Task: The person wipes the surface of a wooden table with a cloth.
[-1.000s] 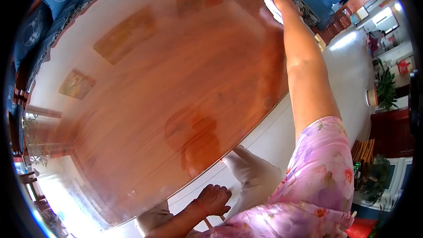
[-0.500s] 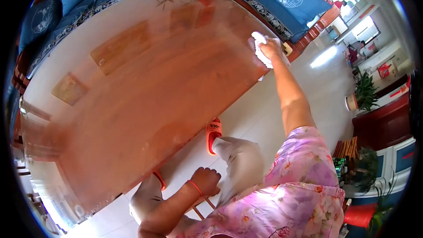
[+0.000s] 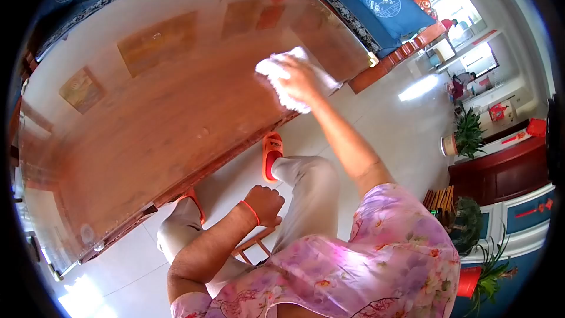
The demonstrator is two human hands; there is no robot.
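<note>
My right hand [image 3: 299,81] presses a white cloth [image 3: 276,76] against the glossy brown tabletop [image 3: 176,123], near its right end. The cloth is bunched and spreads out on both sides of the fingers. Lower down, my left hand [image 3: 266,206] is closed in a fist above my lap, with a red string around the wrist. Nothing shows in that fist, and it touches neither the table nor the cloth.
Blue-cushioned wooden seats [image 3: 376,23] stand along the table's far side and right end. Beneath me is a wooden stool [image 3: 256,242]. On the right are potted plants [image 3: 469,132] and a dark red door [image 3: 506,171]. An orange slipper [image 3: 272,141] lies near the table edge.
My right hand has drawn the cloth left from the table's right corner, and the cloth now looks more spread out. My left hand stays in a fist. The whole view has shifted slightly.
</note>
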